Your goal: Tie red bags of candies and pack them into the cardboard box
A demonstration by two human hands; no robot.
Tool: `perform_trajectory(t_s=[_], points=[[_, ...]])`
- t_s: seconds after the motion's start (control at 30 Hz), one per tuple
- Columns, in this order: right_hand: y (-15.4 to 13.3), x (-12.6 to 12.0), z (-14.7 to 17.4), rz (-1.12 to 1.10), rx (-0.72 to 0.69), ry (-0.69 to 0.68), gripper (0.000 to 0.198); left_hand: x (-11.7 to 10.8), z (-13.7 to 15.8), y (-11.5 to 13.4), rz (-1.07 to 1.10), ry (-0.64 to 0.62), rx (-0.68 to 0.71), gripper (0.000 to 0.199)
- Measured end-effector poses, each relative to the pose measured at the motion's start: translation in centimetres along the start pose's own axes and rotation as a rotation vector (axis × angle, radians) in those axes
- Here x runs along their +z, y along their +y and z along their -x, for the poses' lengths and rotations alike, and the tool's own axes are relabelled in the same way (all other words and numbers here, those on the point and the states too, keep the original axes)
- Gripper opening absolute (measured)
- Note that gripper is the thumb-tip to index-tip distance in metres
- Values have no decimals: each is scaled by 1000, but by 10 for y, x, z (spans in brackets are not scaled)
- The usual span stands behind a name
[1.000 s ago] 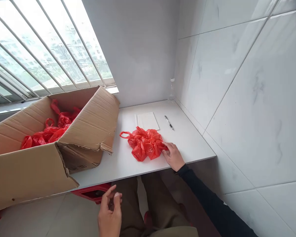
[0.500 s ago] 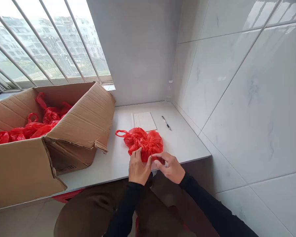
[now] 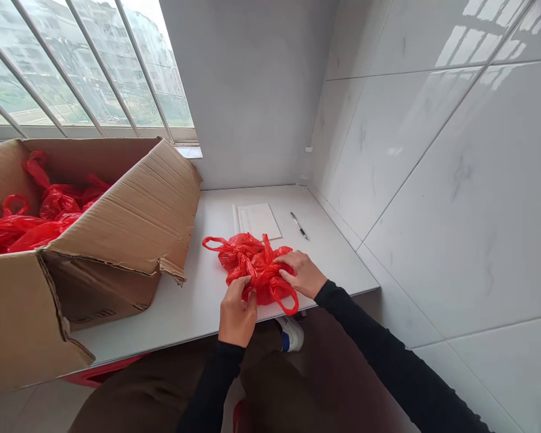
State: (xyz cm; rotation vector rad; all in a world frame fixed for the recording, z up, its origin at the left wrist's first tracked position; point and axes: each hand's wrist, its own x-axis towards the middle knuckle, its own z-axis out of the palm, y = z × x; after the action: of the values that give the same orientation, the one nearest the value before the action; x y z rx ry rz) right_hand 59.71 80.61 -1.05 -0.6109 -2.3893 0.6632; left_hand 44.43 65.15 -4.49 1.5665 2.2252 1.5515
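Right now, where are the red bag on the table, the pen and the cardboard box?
red bag (image 3: 256, 270), head view, crumpled middle.
pen (image 3: 299, 225), head view, mid-barrel.
cardboard box (image 3: 126, 222), head view, folded-out flap.

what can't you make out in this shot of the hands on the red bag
- Head view: red plastic bag is crumpled, so its contents are hidden.
- Writing on the paper sheet: too small to read.
- Cardboard box: cut off by the left edge.
- Left hand and right hand: fingertips partly buried in the plastic.
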Motion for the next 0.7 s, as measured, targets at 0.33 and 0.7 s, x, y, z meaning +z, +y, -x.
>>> perform_trajectory(t_s=[0.33, 0.7], points=[[8, -13, 0, -24, 168, 127, 30, -22, -20, 16, -187, 127, 53, 45], [15, -28, -1, -122, 336, 264, 22, -34, -42, 7, -240, 158, 125, 8]])
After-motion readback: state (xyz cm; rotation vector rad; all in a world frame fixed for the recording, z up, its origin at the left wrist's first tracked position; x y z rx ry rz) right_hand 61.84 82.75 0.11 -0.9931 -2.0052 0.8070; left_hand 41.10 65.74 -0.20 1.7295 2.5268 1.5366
